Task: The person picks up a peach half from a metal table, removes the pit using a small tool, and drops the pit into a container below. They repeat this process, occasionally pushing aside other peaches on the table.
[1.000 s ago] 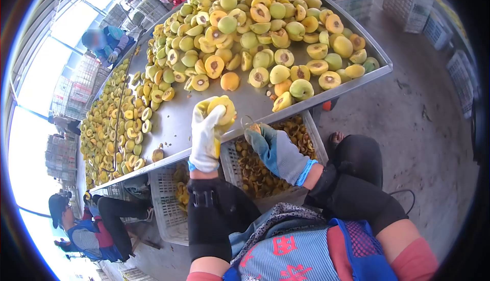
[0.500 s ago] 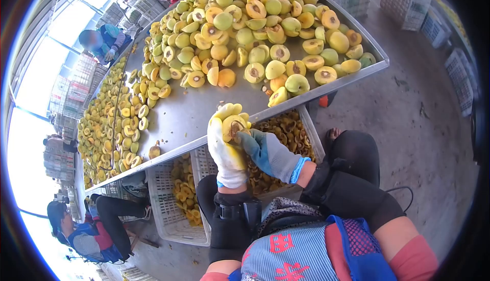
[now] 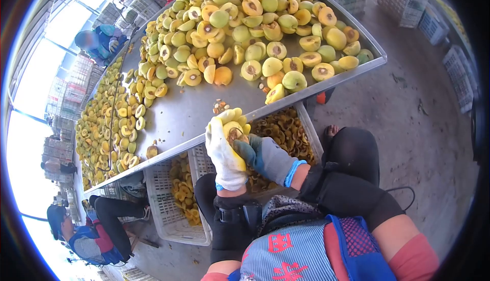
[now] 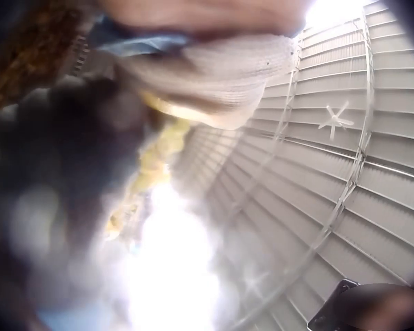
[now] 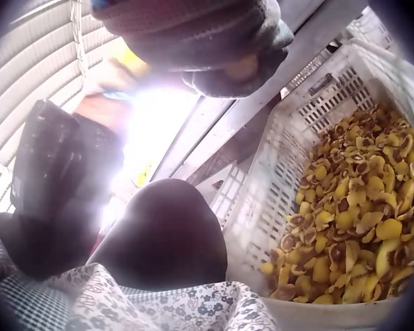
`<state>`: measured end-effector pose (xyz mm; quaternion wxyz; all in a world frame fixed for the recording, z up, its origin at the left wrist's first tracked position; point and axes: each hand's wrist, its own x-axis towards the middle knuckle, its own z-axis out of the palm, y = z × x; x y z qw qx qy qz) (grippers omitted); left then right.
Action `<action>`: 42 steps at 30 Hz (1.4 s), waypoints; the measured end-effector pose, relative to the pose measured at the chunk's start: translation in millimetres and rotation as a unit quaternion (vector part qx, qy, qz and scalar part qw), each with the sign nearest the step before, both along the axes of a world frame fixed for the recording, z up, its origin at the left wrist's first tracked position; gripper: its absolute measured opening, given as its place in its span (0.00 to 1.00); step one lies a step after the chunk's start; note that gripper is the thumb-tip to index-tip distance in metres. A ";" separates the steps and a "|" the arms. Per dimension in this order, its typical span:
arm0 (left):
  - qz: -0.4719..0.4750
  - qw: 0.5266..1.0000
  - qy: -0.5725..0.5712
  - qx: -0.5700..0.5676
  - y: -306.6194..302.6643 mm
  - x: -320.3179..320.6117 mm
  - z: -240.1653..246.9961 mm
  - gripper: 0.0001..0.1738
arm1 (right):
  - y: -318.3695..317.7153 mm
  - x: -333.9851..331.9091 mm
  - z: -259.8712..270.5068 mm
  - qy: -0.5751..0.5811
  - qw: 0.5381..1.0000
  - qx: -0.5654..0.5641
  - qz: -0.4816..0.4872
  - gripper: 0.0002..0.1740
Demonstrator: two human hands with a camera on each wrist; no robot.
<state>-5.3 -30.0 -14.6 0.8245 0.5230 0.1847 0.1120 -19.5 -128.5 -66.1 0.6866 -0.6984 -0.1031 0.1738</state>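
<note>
My left hand [image 3: 224,153], in a white glove with yellow on it, holds a peach half [image 3: 233,130], its cut face toward my right hand. My right hand [image 3: 273,159], in a grey and blue-green glove, grips a small tool with a thin curved loop, mostly hidden by the fingers, against the brown centre of the fruit. Both hands are together at the front edge of the metal table [image 3: 171,112]. The left wrist view shows the white glove [image 4: 214,76] blurred. Dark glove fingers [image 5: 241,72] curl in the right wrist view.
A large heap of peach halves [image 3: 219,18] covers the table's far side. Small brown bits [image 3: 220,106] lie near its edge. Below stand a crate [image 5: 262,200] of scraps and another white crate [image 3: 166,204]. A seated person [image 3: 92,237] works at left.
One second ago the hands were apart, the loop of the tool showing in the right. Since then the left hand has moved right and down, bringing the peach half against the right hand.
</note>
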 end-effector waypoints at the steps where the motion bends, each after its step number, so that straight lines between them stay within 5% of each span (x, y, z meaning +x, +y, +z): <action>1: -0.025 0.998 -0.012 0.059 1.5 -1.1 2.2 0.17 | -3.6 1.1 3.6 -0.001 0.999 -0.037 0.008 0.27; 4: -0.069 0.986 -0.019 0.153 9.5 -3.8 10.5 0.18 | -14.0 6.7 18.8 -0.046 0.985 -0.158 0.047 0.25; 10: -0.030 0.995 -0.025 0.095 3.0 -2.9 13.3 0.23 | 9.4 -10.1 -1.8 0.092 0.983 0.159 0.027 0.26; 11: -0.037 0.993 -0.047 0.105 5.4 -3.5 9.5 0.23 | 14.9 -12.0 -11.6 0.010 0.987 0.158 -0.003 0.30; 13: -0.068 0.987 -0.069 0.129 12.7 -3.6 -1.2 0.25 | -8.8 -5.3 32.3 0.182 0.975 0.080 0.102 0.33; 14: -0.091 0.983 -0.071 0.143 18.4 -2.3 -8.3 0.25 | -19.3 -1.6 47.4 0.265 0.951 0.040 0.152 0.35; 18: -0.193 0.966 -0.115 0.130 27.8 4.7 -14.8 0.26 | -27.8 2.9 28.0 0.420 0.839 0.215 0.269 0.36; 20: -0.131 0.988 -0.080 -0.029 16.3 2.9 -9.1 0.23 | -28.7 5.9 16.8 0.463 0.761 0.307 0.335 0.35; 24: -0.102 0.967 -0.053 -0.227 63.5 18.8 -32.4 0.17 | -27.9 -5.1 42.5 0.272 0.924 0.049 0.265 0.33; 26: -0.058 0.957 -0.126 -0.256 93.3 10.4 -21.7 0.15 | -26.8 -11.3 36.9 0.276 0.937 0.033 0.213 0.37; 28: 0.122 0.991 -0.031 -0.036 110.9 -10.4 9.6 0.15 | -29.7 -4.5 33.5 0.374 0.896 0.041 0.236 0.39; 30: 0.155 0.932 -0.051 0.324 192.7 -9.1 -25.4 0.17 | -25.3 -5.0 18.4 0.375 0.898 0.039 0.226 0.41; 31: 0.172 0.905 0.077 0.380 188.0 -15.4 -2.9 0.17 | -21.2 -6.5 18.3 0.363 0.908 0.019 0.207 0.41; 36: 0.042 0.811 -0.107 0.573 157.3 72.0 3.0 0.23 | -19.9 -4.5 44.5 0.274 0.949 0.013 0.155 0.38; 38: -0.031 0.767 -0.045 0.639 108.9 112.3 22.1 0.31 | -15.5 -3.7 27.4 0.231 0.965 0.073 0.100 0.35; 40: -0.070 0.713 -0.131 0.685 102.1 172.6 -11.8 0.33 | -18.1 1.4 22.3 0.215 0.969 0.093 0.073 0.32; 42: -0.153 0.736 -0.005 0.660 93.6 203.0 -36.0 0.32 | -24.4 8.1 27.1 0.230 0.967 0.072 0.083 0.30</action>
